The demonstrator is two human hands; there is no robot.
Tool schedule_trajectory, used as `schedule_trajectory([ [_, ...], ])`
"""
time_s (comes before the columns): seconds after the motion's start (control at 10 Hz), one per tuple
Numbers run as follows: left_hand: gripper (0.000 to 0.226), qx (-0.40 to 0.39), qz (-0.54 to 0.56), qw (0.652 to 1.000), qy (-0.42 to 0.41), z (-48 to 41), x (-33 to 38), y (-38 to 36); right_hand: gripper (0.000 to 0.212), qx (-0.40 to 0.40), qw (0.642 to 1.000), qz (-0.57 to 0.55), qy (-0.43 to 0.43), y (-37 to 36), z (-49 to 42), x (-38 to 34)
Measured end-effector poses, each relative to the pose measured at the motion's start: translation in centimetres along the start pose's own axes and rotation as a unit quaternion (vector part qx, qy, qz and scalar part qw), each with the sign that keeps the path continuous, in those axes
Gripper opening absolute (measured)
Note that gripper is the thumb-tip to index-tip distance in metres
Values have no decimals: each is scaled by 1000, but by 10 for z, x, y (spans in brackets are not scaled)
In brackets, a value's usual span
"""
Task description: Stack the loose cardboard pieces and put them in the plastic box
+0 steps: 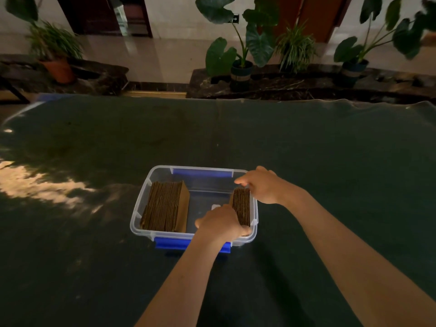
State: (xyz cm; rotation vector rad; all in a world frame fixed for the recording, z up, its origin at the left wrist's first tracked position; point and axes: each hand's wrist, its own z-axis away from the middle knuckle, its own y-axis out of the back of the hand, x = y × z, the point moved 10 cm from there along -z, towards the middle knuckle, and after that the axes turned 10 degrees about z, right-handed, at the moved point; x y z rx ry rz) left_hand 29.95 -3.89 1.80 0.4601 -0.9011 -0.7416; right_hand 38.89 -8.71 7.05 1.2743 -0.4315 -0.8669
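Left of centre in the frame, inside the clear rectangular plastic box with blue latches [139, 208], a thick stack of brown corrugated cardboard pieces [165, 207] stands on edge against the box's left wall, so that share of the work looks done. Just right of centre, the left hand [221, 223] is curled closed around the near end of a thinner brown cardboard stack [241, 206], which stands on edge along the box's right wall. Further right, the right hand [262, 185] rests over the far end of this stack, fingers bent down on it and forefinger stretched toward the rim. This stack seems nearly seated. The dark table top [330, 161] around the box shows no loose pieces, so little appears left beyond letting go.
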Motion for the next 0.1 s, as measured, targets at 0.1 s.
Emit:
schedule_trajectory([
  [0.1, 55, 42, 32, 999, -5, 4, -2, 12, 44, 36, 996, -84, 2, 7, 10, 6],
])
